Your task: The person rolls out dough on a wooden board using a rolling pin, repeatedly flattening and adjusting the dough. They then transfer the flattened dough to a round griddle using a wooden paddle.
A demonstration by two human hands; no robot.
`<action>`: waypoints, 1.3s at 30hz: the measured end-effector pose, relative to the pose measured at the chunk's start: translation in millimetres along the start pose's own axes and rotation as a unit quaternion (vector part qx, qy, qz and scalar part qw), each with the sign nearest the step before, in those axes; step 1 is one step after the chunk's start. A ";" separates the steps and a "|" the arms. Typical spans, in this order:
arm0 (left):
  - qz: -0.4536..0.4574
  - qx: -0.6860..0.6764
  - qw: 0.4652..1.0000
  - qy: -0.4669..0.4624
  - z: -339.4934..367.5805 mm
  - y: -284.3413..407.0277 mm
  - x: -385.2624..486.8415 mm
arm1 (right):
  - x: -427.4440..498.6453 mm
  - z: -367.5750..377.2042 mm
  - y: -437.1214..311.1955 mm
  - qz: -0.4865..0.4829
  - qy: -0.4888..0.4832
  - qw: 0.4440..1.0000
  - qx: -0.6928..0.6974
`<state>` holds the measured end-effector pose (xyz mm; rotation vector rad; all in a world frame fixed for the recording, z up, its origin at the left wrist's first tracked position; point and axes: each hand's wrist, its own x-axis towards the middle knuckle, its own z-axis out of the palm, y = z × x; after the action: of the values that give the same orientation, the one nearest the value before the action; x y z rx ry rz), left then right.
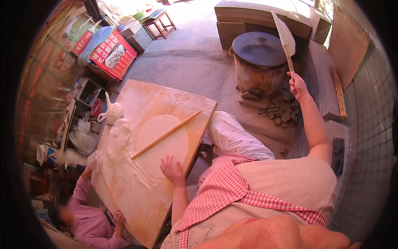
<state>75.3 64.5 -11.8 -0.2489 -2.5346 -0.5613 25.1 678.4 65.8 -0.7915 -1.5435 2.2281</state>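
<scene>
My left hand (172,170), fingers apart, is at the near edge of a thin round dough sheet (161,127) on a floured wooden board (136,205); whether it touches the dough, I cannot tell. A tapered wooden rolling pin (167,134) lies diagonally across the sheet. Out to the right, my right hand (298,86) grips the handle of a long flat spatula (284,35) with a whitish blade. The blade is raised beside a round dark griddle (261,48) with darker patches, set on a drum-shaped stove (256,77).
Across the board, a person in a pink shirt (90,221) holds a thin wooden rod (108,190). Loose flour and a white plastic bag (113,112) lie on the board's far side. Broken lumps (284,113) lie by the stove; blocks (264,18) stand behind it.
</scene>
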 end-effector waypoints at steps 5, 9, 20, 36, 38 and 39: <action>0.004 -0.003 1.000 0.008 0.7 0.1 2.4 | 25.6 22.1 47.1 0.035 0.002 0.996 -0.079; 0.012 -0.005 1.000 0.007 3.0 -4.3 1.2 | 43.4 35.4 102.9 -0.046 0.024 0.924 -0.379; 0.012 -0.003 1.000 0.009 0.4 3.2 2.0 | 9.3 48.8 111.5 -0.168 0.062 0.729 -0.660; -0.025 0.001 0.999 0.027 -5.4 5.2 -2.9 | -39.9 124.3 112.1 -0.340 -0.038 0.872 -0.351; -0.026 -0.019 0.999 0.037 -5.8 3.0 -1.5 | -50.9 153.6 98.4 -0.331 -0.127 0.878 -0.322; -0.032 -0.020 0.999 0.038 -7.3 4.8 0.6 | -48.7 167.0 99.8 -0.332 -0.166 0.867 -0.333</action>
<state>79.5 65.6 -4.2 -0.1580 -2.4675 -0.6351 -31.4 489.3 29.9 0.0450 -2.3455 1.3559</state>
